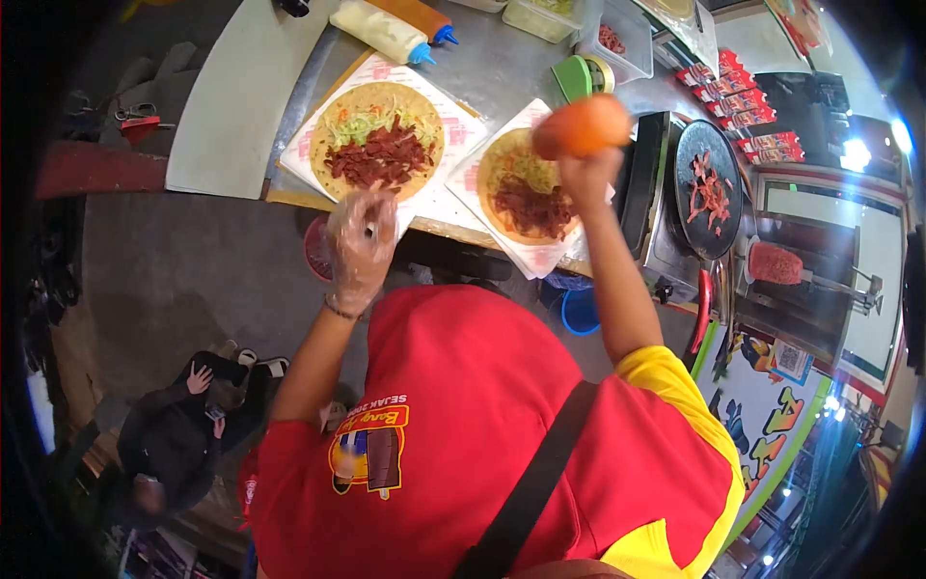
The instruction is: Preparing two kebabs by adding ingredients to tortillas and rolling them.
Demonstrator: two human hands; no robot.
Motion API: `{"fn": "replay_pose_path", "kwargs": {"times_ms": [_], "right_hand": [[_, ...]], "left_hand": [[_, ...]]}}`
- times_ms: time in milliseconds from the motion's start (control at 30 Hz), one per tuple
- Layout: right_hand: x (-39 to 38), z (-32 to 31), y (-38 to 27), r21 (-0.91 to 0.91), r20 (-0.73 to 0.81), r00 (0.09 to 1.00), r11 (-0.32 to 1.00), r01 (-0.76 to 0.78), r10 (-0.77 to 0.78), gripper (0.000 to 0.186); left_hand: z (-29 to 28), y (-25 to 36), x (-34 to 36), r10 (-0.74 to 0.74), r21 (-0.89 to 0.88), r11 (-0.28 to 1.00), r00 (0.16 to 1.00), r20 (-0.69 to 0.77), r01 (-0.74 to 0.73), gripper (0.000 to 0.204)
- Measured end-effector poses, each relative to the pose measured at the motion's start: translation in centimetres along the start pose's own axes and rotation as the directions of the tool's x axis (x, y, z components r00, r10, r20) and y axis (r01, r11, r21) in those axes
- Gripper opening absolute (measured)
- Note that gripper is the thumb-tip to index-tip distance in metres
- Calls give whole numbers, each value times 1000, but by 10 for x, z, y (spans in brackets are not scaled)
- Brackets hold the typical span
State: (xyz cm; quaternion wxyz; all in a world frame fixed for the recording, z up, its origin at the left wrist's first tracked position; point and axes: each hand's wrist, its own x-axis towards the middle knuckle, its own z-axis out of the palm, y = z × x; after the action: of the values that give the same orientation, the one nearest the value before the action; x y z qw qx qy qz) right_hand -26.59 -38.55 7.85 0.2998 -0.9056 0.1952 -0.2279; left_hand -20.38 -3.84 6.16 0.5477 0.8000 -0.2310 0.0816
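Observation:
Two round flatbreads lie on white and red printed paper sheets (311,159) on the counter. The left flatbread (362,96) carries shredded lettuce, bits of orange and a pile of brown-red sliced meat (381,154). Similar filling tops the right flatbread (490,174). My left hand (362,232), in a clear plastic glove, is at the near edge of the left flatbread, thumb and fingers curled into a ring; whether anything is pinched is hidden. My right hand (590,174) grips an orange sauce bottle (584,125), tilted and motion-blurred, above the right flatbread.
Sauce bottles with blue tips (386,31) lie at the back. Behind are clear tubs (617,39) and a green lidded item (573,77). A round black griddle (709,188) with meat stands right, beside a vertical meat spit (775,262). A person in black (178,444) sits lower left.

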Motion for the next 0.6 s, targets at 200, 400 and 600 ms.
{"fn": "replay_pose_path", "kwargs": {"times_ms": [200,400,600], "right_hand": [[-77,-55,42,-107,-157,937,948,299,-313,35],[-44,-31,4,157,-255,956,981,-110,148,44],[27,-20,-73,653,-418,887,744,142,197,46]], "left_hand": [[-28,-68,-71,-229,-2,972,952,203,235,20],[-50,-176,-136,-561,-38,790,745,361,612,29],[-92,-242,-144,-683,121,730,710,173,673,34]]}}
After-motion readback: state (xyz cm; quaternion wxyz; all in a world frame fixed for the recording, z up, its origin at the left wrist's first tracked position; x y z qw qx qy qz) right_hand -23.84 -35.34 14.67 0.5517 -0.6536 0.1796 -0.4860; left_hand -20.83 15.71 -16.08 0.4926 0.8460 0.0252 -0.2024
